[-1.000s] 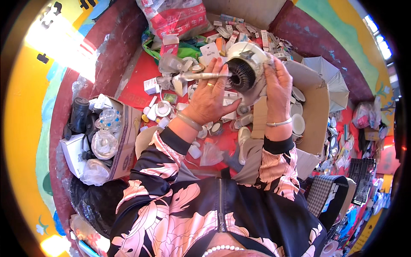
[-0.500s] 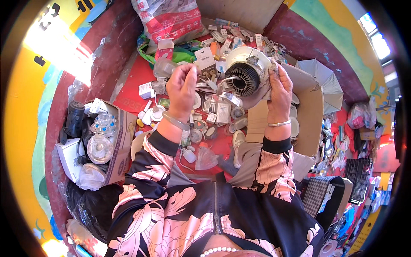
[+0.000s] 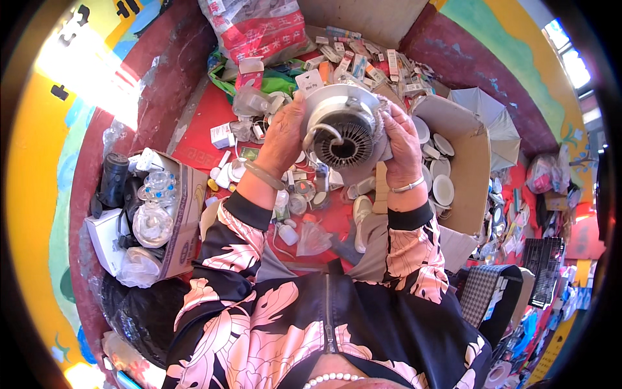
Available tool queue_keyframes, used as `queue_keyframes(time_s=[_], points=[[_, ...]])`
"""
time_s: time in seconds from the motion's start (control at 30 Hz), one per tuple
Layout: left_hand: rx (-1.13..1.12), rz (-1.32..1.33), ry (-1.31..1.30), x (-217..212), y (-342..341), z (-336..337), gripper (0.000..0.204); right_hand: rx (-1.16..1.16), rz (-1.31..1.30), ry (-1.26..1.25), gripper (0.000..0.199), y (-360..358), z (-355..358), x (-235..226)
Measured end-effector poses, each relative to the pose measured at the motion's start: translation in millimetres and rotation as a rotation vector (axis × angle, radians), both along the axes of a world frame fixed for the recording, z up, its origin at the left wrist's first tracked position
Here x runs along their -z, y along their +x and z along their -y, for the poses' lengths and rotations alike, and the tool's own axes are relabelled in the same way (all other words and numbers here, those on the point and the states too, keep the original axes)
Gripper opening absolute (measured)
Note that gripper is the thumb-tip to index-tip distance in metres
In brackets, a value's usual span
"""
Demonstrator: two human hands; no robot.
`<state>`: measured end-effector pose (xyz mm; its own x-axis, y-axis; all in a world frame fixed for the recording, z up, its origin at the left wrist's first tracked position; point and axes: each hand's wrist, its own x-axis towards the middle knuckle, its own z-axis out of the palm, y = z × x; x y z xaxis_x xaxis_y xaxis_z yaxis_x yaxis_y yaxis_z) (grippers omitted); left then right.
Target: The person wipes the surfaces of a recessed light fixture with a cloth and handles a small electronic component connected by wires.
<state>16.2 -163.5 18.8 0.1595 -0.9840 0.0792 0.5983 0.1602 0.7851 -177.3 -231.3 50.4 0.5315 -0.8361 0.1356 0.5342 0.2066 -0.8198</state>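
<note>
Fingers of the left hand (image 3: 283, 137) and right hand (image 3: 402, 144) are curled against opposite sides of the lamp (image 3: 342, 122), a rag (image 3: 380, 124) under the right's, left of the cardboard box (image 3: 468, 170), where a slipping rag could let it drop.

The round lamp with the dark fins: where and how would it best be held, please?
I would hold the lamp by its wide pale rim, coming from left and right together: the rim flares out past the dark fins, while the bent cable looks a poor handle.
</note>
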Motion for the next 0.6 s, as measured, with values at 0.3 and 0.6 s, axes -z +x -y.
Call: queue_keyframes(time_s=[0.3,0.6], points=[[-0.266,0.727,-0.154,-7.8,2.1,-8.6,0.037,-0.157,-0.325,-0.228,0.027,-4.0,0.8,1.7],[-0.167,0.702,-0.082,-2.5,-3.0,-12.2,0.037,-0.192,-0.534,-0.521,0.028,-3.8,0.0,-6.7]])
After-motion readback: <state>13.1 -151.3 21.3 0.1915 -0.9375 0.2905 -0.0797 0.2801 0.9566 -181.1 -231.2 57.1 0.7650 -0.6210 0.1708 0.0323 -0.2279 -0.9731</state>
